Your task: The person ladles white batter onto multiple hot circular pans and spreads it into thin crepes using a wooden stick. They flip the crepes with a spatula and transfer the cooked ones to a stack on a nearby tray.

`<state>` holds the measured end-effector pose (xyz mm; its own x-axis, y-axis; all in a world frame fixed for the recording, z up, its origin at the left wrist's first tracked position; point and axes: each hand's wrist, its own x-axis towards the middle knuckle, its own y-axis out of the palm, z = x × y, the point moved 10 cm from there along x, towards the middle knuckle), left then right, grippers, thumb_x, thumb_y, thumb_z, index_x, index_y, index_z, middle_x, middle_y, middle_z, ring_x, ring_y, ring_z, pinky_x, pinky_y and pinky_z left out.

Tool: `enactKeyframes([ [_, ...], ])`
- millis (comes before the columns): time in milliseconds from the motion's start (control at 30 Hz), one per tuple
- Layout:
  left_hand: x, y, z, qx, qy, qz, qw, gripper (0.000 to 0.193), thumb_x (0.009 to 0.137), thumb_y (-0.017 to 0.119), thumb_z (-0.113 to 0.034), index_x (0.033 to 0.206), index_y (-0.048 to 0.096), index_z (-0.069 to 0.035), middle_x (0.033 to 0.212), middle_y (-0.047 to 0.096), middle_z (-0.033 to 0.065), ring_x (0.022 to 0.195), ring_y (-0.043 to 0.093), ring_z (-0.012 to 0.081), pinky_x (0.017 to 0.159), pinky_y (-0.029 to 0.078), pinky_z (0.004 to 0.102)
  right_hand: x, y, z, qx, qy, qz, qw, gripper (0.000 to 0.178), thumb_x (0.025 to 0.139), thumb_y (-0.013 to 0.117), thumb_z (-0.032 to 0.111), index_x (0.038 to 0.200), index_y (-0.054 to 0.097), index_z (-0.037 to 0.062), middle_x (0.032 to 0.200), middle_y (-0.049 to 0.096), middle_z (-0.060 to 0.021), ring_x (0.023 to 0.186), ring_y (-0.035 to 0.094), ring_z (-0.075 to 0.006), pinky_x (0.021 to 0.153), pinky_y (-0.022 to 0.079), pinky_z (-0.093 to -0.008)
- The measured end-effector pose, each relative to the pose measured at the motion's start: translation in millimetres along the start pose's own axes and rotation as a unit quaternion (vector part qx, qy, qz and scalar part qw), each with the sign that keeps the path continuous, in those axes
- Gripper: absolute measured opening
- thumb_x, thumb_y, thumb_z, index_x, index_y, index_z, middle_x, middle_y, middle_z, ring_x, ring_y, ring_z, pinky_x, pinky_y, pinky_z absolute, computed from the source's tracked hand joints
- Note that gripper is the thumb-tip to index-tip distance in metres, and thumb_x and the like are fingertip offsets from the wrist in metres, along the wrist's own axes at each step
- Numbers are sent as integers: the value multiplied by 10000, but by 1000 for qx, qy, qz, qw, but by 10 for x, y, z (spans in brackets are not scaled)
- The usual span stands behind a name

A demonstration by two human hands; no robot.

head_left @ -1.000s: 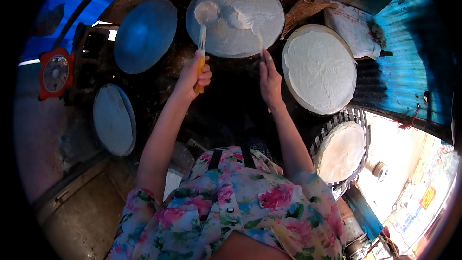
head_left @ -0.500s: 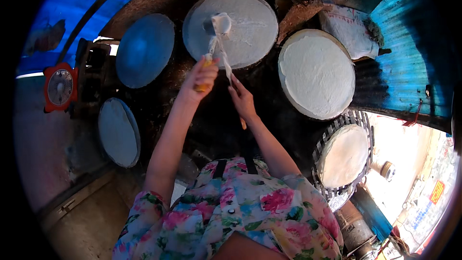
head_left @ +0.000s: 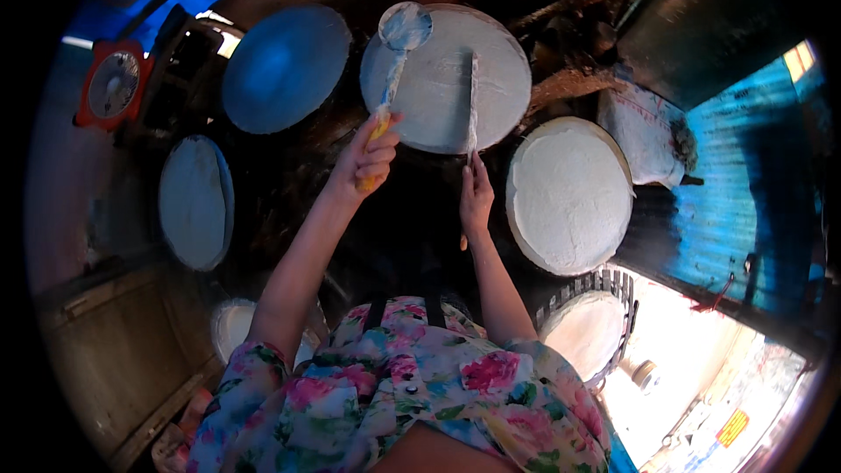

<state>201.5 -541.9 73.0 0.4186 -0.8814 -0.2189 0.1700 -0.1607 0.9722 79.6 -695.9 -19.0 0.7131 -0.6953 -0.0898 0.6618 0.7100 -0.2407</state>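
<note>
My left hand is closed around the yellow handle of a ladle. The ladle's batter-smeared bowl hangs over the upper left rim of a round griddle ahead of me, whose surface is whitish. In my right hand is a long, narrow spatula coated in white, with the orange-brown end of its handle showing below my fingers. Its blade points away from me over the griddle's right half, apart from the ladle. Whether the blade touches the surface, I cannot tell.
To the right is a round surface spread with white batter, above a slatted round basket. A bluish round lid or plate sits at the left, with a pale disc below it. A red fan stands far left.
Ladle and spatula, close together over the griddle before, are now apart. The spatula has moved right, and the ladle's bowl is near the far left rim. The whole view has shifted.
</note>
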Motion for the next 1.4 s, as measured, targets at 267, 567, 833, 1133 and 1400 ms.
enactKeyframes([
  [267, -1413, 1, 5, 147, 137, -121, 972, 383, 1033, 375, -358, 1229, 439, -35, 632, 366, -26, 396, 307, 10, 308, 278, 144, -45, 541, 225, -51, -1, 178, 983, 411, 952, 571, 142, 1351, 512, 58, 1277, 601, -146, 1182, 563, -194, 994, 419, -307],
  [567, -3562, -554, 471, 128, 240, -181, 945, 430, 1016, 347, -458, 1237, 428, -97, 627, 354, -42, 395, 292, 0, 308, 267, 148, -268, -13, -83, -4, -121, 110, 987, 398, 986, 509, 201, 1354, 497, 48, 895, 615, -58, 755, 568, -139, 656, 456, -249],
  [833, -5094, -1157, 1003, 25, 376, -182, 908, 426, 1016, 387, -431, 1223, 449, -64, 637, 350, -44, 396, 273, 3, 298, 263, 150, -1651, 873, 459, 24, 81, 308, 948, 266, 902, 606, 123, 1162, 599, 65, 639, 438, 66, 472, 357, -25, 416, 271, -193],
  [1133, -5814, -1495, 1282, -120, 507, -146, 841, 376, 1037, 349, -380, 1208, 446, -59, 635, 349, -32, 381, 279, 16, 276, 245, 166, -2297, 3451, 1337, -161, -302, 325, 881, 182, 924, 622, 196, 1048, 653, 66, 904, 505, -120, 798, 523, -286, 728, 427, -368],
  [1400, -5887, -1461, 1344, -208, 613, -141, 749, 420, 1045, 338, -348, 1271, 409, -1, 622, 329, -23, 358, 292, 28, 253, 282, 171, -2194, 4864, 1550, -241, -373, 332, 832, 311, 864, 649, 161, 1152, 597, 55, 1091, 442, -161, 840, 570, -358, 717, 474, -447],
])
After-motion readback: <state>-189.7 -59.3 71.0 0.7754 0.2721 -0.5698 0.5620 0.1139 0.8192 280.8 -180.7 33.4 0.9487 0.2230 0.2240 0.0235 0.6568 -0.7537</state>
